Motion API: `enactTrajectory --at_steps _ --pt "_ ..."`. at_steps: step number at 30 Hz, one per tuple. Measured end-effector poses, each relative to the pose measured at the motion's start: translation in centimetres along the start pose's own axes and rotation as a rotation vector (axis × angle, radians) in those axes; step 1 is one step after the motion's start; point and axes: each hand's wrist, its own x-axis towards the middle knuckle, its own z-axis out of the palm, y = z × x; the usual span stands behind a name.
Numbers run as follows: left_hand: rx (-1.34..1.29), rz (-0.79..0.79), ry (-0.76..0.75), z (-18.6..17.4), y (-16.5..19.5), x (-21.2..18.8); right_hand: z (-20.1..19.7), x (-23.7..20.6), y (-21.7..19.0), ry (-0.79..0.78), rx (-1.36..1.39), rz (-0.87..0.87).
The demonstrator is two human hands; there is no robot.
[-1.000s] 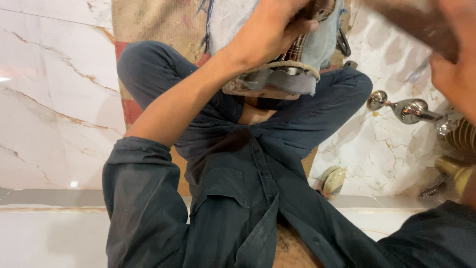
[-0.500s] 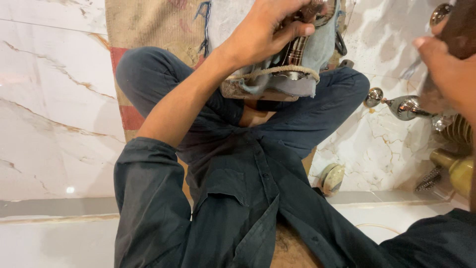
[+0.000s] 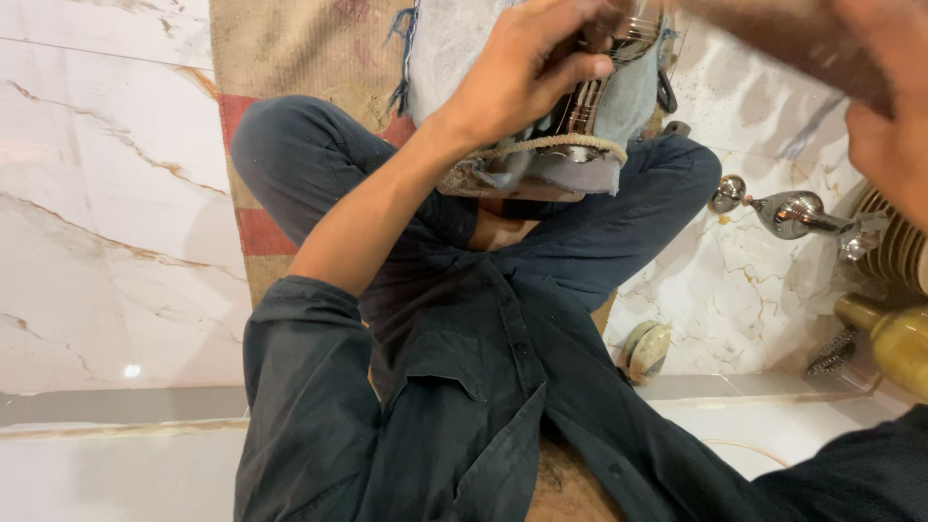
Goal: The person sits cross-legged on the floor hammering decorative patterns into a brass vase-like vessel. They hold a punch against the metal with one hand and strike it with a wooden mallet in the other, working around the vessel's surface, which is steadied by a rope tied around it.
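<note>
Head view: you sit cross-legged on a woven mat (image 3: 290, 58) laid over a white marble floor (image 3: 97, 242). Your left forearm runs bare from the rolled dark sleeve up and to the right. Your left hand (image 3: 527, 72) is bent at the wrist, with fingers curled down over the top of a shiny metal fitting (image 3: 590, 97). It grips that fitting firmly from above, thumb side toward you. The fitting stands upright in a bundle of pale blue cloth (image 3: 619, 106). A loop of cord (image 3: 551, 147) binds the bundle, which rests on a block above your crossed ankles.

Your right hand (image 3: 884, 106) is raised at the upper right edge, blurred and close to the camera. It seems closed on a dark blurred thing, but you cannot tell what it holds.

To your right on the floor lie a chrome tap piece (image 3: 793, 211), brass parts (image 3: 894, 338) and a small round disc (image 3: 646, 350).
</note>
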Motion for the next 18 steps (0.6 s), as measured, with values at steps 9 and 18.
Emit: enactTrajectory --at_steps 9,18 --pt "-0.081 -0.154 0.078 0.6 0.4 -1.3 -0.2 -0.1 -0.4 0.016 -0.029 -0.154" --pt "0.249 -0.043 0.158 4.6 2.8 0.3 -0.3 -1.9 -5.3 0.076 -0.206 0.046"
